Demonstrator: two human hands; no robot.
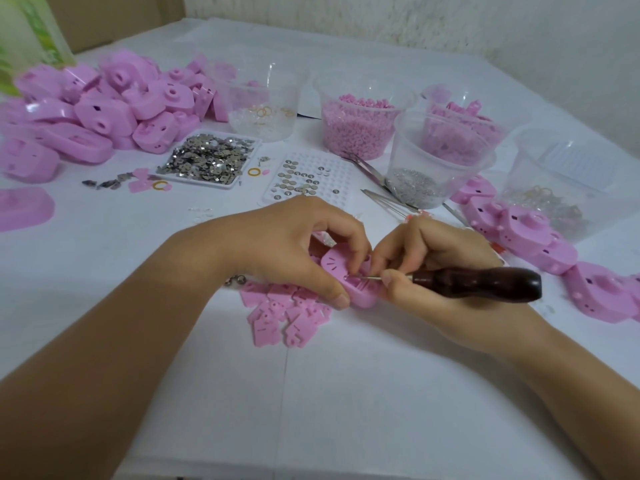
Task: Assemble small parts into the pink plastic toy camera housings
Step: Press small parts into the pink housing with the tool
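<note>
My left hand (298, 244) grips a pink toy camera housing (337, 268) at the table's middle, thumb under its front edge and fingers curled over the top. My right hand (436, 268) holds an awl with a dark wooden handle (478, 283). Its thin metal tip (369, 278) points left into the open inside of the housing. Flat pink plastic plates (282, 315) lie in a loose heap just under and in front of the housing.
A big pile of pink housings (100, 112) fills the far left, and more housings (540, 244) line the right. Clear tubs of pink pellets (360, 129), metal bits (415, 185) and rings (263, 112) stand behind. A tray of silver plates (207, 161), a white grid tray (308, 178) and tweezers (381, 199) lie mid-table.
</note>
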